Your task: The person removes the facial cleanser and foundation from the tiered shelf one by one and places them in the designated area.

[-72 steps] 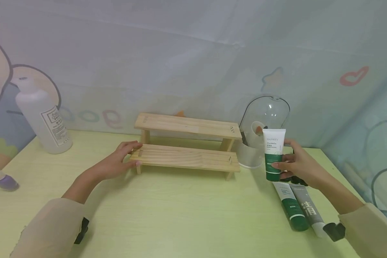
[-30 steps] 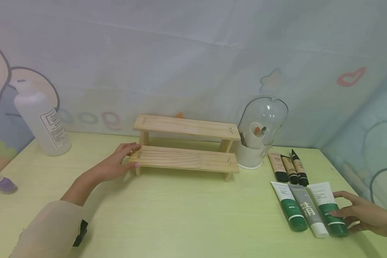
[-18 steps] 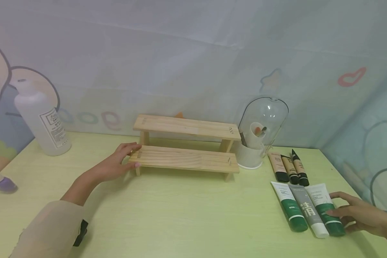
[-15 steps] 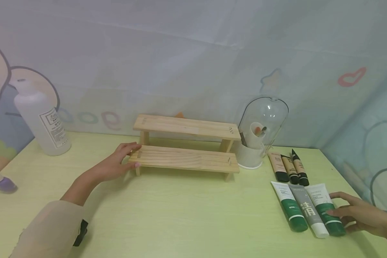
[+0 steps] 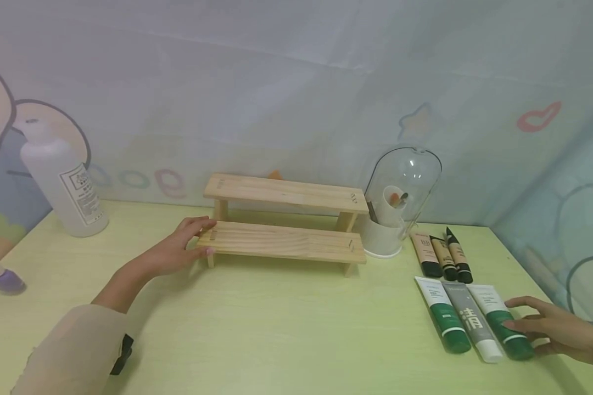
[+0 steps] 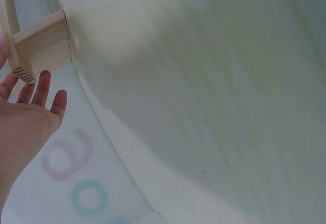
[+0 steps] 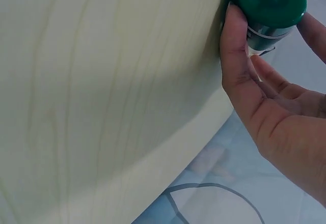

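My left hand (image 5: 178,249) holds the left end of the lower board of a two-tier wooden shelf (image 5: 286,241), thumb at the front edge and fingers behind. In the left wrist view its fingers (image 6: 41,89) curl by the board's end. My right hand (image 5: 555,329) grips a white and green squeeze tube (image 5: 499,318) lying on the table, thumb on its green part. Close up in the right wrist view, thumb and fingers stand around the tube's green cap (image 7: 270,2). To its left lie a grey tube (image 5: 469,318) and another white and green tube (image 5: 443,315).
Several small beige tubes with black caps (image 5: 432,269) lie behind the larger ones. A clear dome (image 5: 420,170) over a white brush holder (image 5: 382,238) stands by the shelf's right end. At left are a pump bottle (image 5: 64,181) and a purple nail polish bottle (image 5: 6,280).
My right hand has brought the white and green tube from upright in the air down to the table, right of the grey tube, then shifted it slightly. My left hand stays on the shelf.
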A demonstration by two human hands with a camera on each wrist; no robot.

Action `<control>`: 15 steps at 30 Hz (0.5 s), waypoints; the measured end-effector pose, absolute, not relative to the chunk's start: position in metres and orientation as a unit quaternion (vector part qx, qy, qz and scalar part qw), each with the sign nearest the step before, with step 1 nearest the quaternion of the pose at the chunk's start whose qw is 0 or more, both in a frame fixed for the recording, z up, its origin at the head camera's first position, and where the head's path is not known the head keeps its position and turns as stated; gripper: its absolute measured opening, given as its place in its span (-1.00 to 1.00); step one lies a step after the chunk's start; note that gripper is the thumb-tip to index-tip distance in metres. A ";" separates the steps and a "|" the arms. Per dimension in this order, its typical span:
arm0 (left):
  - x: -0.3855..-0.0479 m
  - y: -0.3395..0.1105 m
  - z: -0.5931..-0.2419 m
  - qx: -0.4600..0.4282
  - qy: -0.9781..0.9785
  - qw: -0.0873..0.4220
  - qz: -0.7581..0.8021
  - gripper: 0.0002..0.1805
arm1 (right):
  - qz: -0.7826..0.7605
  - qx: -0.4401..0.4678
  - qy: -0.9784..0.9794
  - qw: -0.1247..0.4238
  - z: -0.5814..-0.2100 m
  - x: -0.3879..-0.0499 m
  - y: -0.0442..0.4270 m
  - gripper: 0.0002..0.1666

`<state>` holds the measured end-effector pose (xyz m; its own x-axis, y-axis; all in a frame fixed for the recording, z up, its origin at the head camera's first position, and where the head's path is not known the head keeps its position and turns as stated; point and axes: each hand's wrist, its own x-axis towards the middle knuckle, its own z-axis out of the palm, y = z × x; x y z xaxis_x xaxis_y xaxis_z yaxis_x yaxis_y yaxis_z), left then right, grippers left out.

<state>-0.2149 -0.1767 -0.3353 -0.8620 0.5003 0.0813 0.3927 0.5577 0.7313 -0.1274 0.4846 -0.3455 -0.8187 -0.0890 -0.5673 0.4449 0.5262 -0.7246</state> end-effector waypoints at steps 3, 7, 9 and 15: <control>-0.215 -0.177 -0.336 0.254 0.879 0.069 0.398 -0.34 | -0.467 0.104 0.832 0.282 -0.344 -0.126 0.485 -0.32; -0.216 -0.177 -0.336 0.252 0.882 0.068 0.394 -0.34 | -0.451 0.109 0.842 0.275 -0.340 -0.125 0.486 -0.39; -0.217 -0.177 -0.336 0.253 0.883 0.066 0.389 -0.34 | -0.442 0.102 0.849 0.270 -0.338 -0.124 0.487 -0.35; -0.217 -0.176 -0.333 0.259 0.887 0.063 0.377 -0.33 | -0.411 0.076 0.875 0.244 -0.327 -0.130 0.483 -0.26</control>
<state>-0.2169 -0.1763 -0.3335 -0.8576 0.5076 0.0828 0.4120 0.5817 0.7014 -0.1303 0.4828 -0.3267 -0.8697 -0.0679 -0.4889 0.3326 0.6512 -0.6821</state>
